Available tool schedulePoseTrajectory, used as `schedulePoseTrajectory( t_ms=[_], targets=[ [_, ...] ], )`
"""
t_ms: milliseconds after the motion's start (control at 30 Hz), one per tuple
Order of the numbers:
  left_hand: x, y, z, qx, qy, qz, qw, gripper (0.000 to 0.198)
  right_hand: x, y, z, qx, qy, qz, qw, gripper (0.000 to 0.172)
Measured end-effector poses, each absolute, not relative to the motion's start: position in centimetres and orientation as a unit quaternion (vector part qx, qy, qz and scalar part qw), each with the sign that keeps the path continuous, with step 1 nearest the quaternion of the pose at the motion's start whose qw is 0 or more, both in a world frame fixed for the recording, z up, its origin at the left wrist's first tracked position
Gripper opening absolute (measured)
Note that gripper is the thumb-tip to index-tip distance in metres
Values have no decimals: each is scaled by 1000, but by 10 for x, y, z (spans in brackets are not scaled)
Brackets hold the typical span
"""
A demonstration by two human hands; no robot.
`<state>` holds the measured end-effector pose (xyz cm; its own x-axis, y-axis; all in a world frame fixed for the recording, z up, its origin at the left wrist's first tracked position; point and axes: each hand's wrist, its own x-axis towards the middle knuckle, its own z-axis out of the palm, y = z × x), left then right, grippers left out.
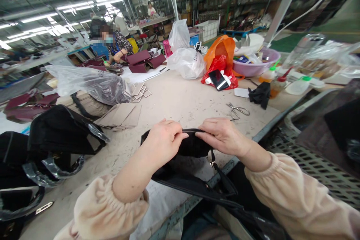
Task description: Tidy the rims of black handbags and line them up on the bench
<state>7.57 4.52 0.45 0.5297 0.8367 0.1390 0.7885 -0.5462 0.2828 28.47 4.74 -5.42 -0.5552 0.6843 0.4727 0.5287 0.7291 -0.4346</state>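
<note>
A black handbag [185, 185] lies at the table's near edge, its mouth gaping toward me and its strap with a metal clasp hanging on the right. My left hand [165, 137] is closed on the bag's far rim, thumb pointing right along it. A short way to the right, my right hand [222, 135] pinches the same rim between thumb and fingers. The bag's inside is dark, and what it holds cannot be made out. Small scissors [237, 110] lie on the table beyond my right hand.
Black handbags [64, 131] with wrapped handles crowd the left. Beige card pieces [120, 116] lie near a plastic-covered stack [92, 84]. Farther back are a phone [218, 80], an orange bag [221, 52], a purple basin [257, 63] and bottles [278, 84]. A co-worker [116, 47] sits across. A plastic crate [317, 172] stands right.
</note>
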Motion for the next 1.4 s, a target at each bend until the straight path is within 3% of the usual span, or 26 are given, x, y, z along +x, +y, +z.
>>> schedulePoseTrajectory(
  t_ms=[367, 633, 933, 1000, 1133, 1400],
  targets=[
    [80, 50, 0, 862, 490, 120, 55, 22, 285, 55, -53, -326, -857, 199, 347, 29],
    [82, 53, 1, 857, 500, 110, 53, 22, 293, 57, -55, -339, -833, 242, 363, 19],
    [81, 54, 0, 864, 489, 112, 52, 23, 291, 50, -57, -402, -848, 162, 304, 46],
    [81, 55, 0, 866, 485, 114, 50, 23, 290, 50, -60, -433, -839, 144, 296, 43],
    [81, 56, 0, 865, 487, 113, 43, 22, 287, 48, -62, -441, -827, 148, 315, 20],
    [83, 58, 0, 860, 496, 111, 39, 22, 288, 52, -54, -399, -845, 152, 321, 32]
  ],
)
